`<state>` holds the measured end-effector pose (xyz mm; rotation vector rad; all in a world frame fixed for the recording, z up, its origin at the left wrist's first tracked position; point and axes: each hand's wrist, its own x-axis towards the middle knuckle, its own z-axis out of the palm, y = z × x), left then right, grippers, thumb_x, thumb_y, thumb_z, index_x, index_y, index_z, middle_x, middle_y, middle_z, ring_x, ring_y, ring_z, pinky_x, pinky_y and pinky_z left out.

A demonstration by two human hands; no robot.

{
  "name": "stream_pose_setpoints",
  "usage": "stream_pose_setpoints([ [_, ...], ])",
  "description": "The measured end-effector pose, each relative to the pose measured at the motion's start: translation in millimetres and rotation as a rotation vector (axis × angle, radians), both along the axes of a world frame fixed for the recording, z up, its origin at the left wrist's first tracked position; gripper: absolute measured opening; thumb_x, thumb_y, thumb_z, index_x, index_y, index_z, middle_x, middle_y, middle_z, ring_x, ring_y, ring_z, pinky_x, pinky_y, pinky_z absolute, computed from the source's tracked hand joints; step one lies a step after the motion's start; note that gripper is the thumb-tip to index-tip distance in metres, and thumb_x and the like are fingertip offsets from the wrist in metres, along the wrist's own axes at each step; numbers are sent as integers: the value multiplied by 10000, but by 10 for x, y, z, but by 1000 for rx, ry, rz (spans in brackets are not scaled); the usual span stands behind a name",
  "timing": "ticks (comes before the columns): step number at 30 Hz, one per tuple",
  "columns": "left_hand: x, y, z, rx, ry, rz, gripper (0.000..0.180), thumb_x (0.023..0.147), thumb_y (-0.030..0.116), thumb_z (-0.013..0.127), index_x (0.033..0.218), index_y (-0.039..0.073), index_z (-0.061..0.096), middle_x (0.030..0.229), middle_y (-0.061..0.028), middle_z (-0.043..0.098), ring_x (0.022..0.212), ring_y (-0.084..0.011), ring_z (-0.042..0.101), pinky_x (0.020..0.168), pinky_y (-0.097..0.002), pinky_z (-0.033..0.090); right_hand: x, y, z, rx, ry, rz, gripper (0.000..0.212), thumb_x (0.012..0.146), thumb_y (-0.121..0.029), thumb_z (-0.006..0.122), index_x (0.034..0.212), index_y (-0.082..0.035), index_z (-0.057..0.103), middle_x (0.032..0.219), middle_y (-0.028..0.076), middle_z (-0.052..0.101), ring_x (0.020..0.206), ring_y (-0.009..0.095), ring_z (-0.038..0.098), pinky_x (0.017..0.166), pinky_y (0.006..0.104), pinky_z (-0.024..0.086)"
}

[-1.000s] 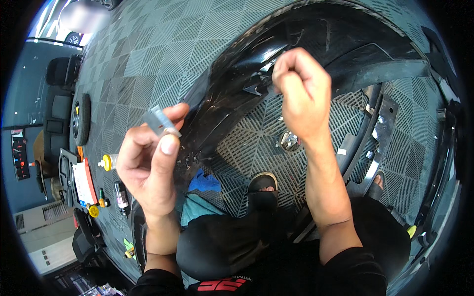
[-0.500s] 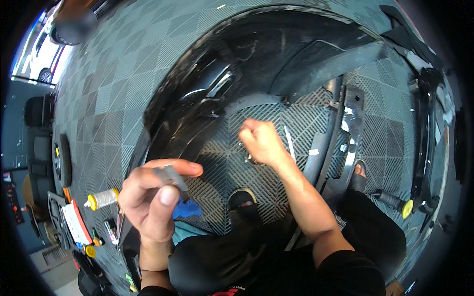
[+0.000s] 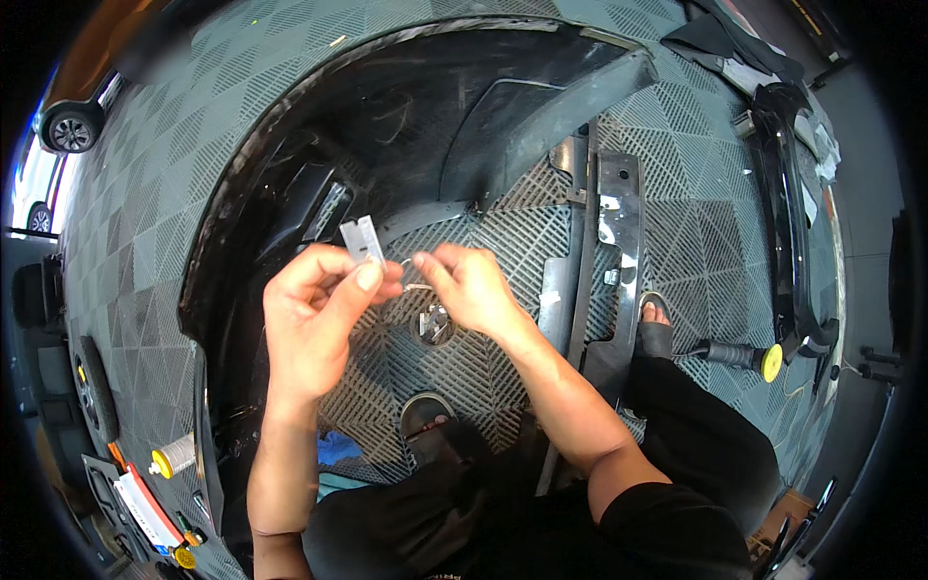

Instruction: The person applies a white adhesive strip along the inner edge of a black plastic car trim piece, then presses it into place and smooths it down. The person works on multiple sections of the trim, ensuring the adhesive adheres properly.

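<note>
We see a large black plastic bumper cover (image 3: 406, 106) arching across the gridded floor tiles (image 3: 696, 232), with a long black panel (image 3: 620, 184) lying to its right. Our left hand (image 3: 319, 302) grips a blade between thumb and fingers; our right hand (image 3: 474, 290) curls just beside it, and we cannot tell whether its fingertips pinch anything. That small grey razor blade (image 3: 360, 240) points up in front of the cover's inner edge.

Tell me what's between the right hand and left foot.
Head view shows a cluster of small metal pieces on the slatted floor between right hand and left foot.
</note>
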<state>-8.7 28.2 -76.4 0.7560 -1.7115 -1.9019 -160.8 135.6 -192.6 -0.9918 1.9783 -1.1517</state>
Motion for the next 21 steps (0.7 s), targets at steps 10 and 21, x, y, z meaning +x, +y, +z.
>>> stream_pose_setpoints([
  [10, -775, 9, 221, -159, -39, -170, 114, 934, 75, 757, 966, -10, 687, 883, -47, 722, 794, -65, 662, 702, -216, 536, -546, 135, 1057, -751, -537, -85, 382, 975, -218, 730, 1260, 20, 640, 981, 42, 682, 859, 98, 626, 791, 259, 535],
  [21, -1430, 129, 481, 6, 369, -177, 134, 929, 32, 762, 1012, -16, 669, 944, -71, 723, 855, -91, 677, 758, -231, 559, -1622, 279, 2044, -438, -376, 344, 203, 934, -31, 741, 1112, 41, 674, 1026, 97, 711, 940, 148, 696, 843, 298, 582],
])
